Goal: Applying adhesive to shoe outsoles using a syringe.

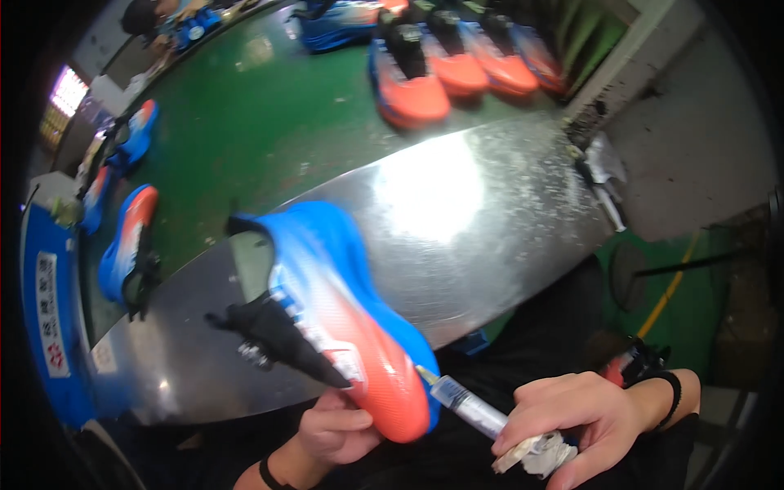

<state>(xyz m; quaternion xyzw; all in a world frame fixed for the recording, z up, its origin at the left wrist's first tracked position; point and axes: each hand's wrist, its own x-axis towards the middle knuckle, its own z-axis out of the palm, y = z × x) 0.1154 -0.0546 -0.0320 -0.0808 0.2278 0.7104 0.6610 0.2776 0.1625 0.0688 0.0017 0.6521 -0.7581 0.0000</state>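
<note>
Running shoe (371,327), blue fading to coral, sits mid-view, opening turned left, toe pointing down toward the wearer and past the near edge of a shiny metal sheet (506,269). I can't tell whether its heel rests on that sheet. Left hand (336,429): fingers and thumb closed at the toe end, gripping the shoe from the lower left. Right hand (572,416): curled around a clear syringe (469,407), with a crumpled whitish wad (545,456) also in the grasp. Syringe tip at the border of coral upper and blue sole, toward the toe; contact or slight gap, I can't tell from my feed. Black laces (273,331) hang off the shoe's left side. Beyond the sheet, green tabletop (229,122): I note a row of matching shoes (412,102) at the far side, blurred, and another shoe (131,241) to the left. Dark wristband (674,398) on the right wrist.
</note>
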